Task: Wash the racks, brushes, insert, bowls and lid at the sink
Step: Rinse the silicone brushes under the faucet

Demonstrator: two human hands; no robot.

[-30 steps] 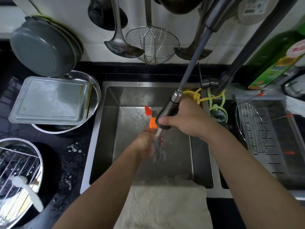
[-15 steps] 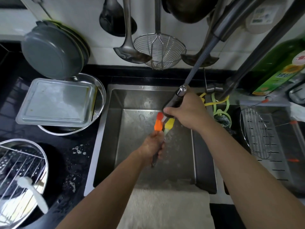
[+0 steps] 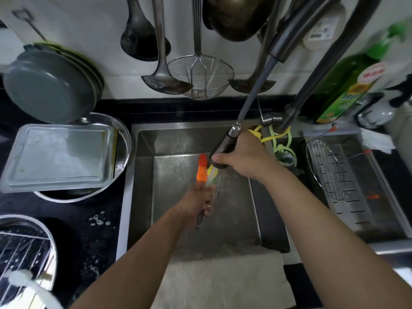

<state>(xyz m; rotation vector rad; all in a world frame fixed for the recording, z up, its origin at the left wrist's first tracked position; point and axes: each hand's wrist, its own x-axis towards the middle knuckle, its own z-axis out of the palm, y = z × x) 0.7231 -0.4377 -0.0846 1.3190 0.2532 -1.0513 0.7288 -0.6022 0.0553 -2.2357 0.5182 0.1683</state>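
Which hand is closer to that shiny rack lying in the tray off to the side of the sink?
Right. The right hand, gripping the sprayer, is nearer the rack; the left hand holds brushes farther away.

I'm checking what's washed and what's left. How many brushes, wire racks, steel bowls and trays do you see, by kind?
Brushes, in the left hand: 2, an orange brush and a yellow-green brush
Wire racks: 2, a left rack and a right rack
Steel bowls: 2, a back bowl and a front bowl
Trays: 1, a flat tray
Total: 7
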